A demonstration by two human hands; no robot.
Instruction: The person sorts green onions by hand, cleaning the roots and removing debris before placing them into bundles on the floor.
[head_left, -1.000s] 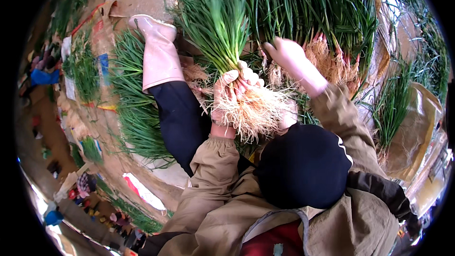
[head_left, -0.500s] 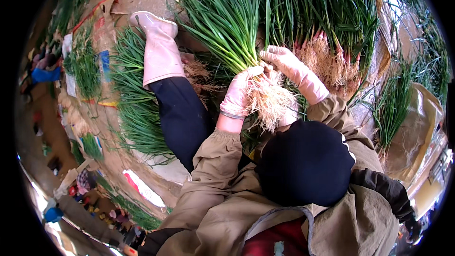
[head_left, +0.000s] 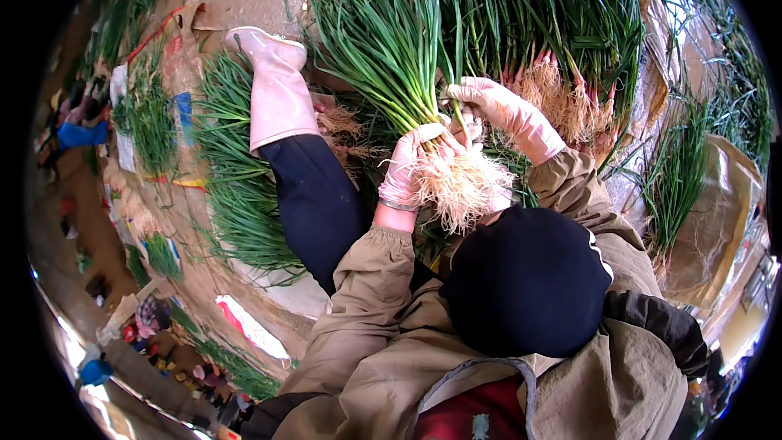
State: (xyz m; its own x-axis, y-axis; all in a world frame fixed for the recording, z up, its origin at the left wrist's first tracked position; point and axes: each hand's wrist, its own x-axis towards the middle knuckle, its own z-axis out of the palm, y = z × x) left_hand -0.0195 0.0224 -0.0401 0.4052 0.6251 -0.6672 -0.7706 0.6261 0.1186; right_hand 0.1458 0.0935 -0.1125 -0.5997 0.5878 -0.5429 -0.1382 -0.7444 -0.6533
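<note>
My left hand (head_left: 401, 165), in a pink glove, is closed around the lower stems of a bunch of green garlic (head_left: 399, 73). Its leaves fan away from me, and pale tangled roots (head_left: 460, 183) hang toward me. My gloved right hand (head_left: 493, 107) is beside the bunch at the same height. Its fingers are closed on a single green garlic stalk (head_left: 458, 73) that stands slightly apart from the bunch. Part of the roots' near end is hidden behind the dark round cap (head_left: 525, 281).
A large pile of green garlic (head_left: 546, 16) lies beyond my right hand, and another heap (head_left: 244, 187) lies to the left. My leg with a pink boot (head_left: 281, 98) stretches between them. A brown sack (head_left: 713, 212) is at right. Several people (head_left: 147, 318) sit far left.
The bunch has tipped slightly more upright and its roots spread wider. My right fingers have shifted a little and now hold a separate stalk at the bunch's right side.
</note>
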